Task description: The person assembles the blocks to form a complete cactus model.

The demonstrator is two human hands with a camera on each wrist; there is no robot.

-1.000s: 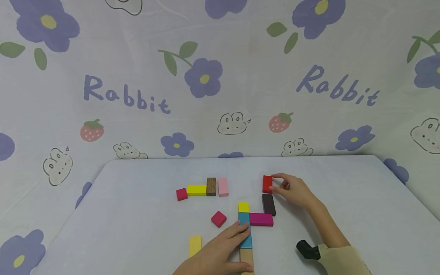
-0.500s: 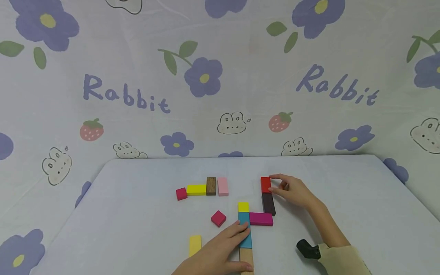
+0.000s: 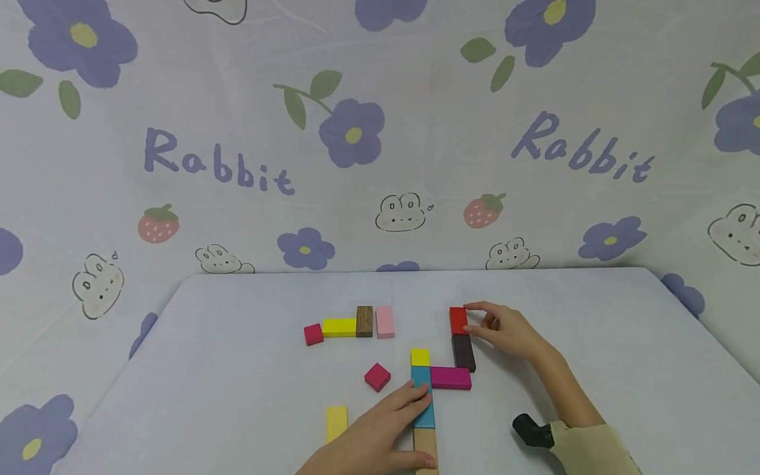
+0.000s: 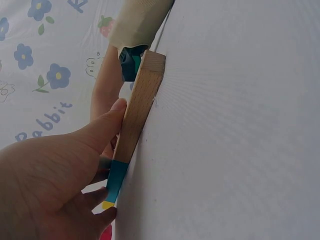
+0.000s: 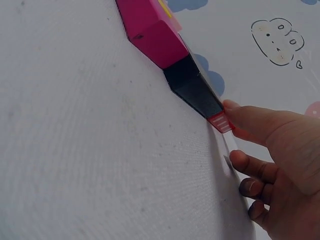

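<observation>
In the head view my right hand (image 3: 505, 332) pinches a red block (image 3: 458, 320) by its right side, between thumb and index finger. That block's near end meets a black block (image 3: 464, 353), which runs down to a magenta block (image 3: 450, 378). The magenta block touches a blue block (image 3: 422, 378), capped by a small yellow block (image 3: 419, 357). My left hand (image 3: 380, 429) rests along this column, its extended fingers on the blue block and its thumb on a plain wooden block (image 3: 425, 439). The left wrist view shows the thumb (image 4: 107, 127) against the wooden block's side.
Farther left lie a crimson cube (image 3: 314, 334), a yellow block (image 3: 340, 328), a brown block (image 3: 365, 321) and a pink block (image 3: 384, 322). Another crimson cube (image 3: 377, 377) lies apart, above a pale yellow block (image 3: 337, 422). A patterned cloth (image 3: 415, 132) hangs behind the white table (image 3: 594, 316).
My right hand has moved the red block slightly left and toward me, closing the gap to the black block. The left hand has stayed in place.
</observation>
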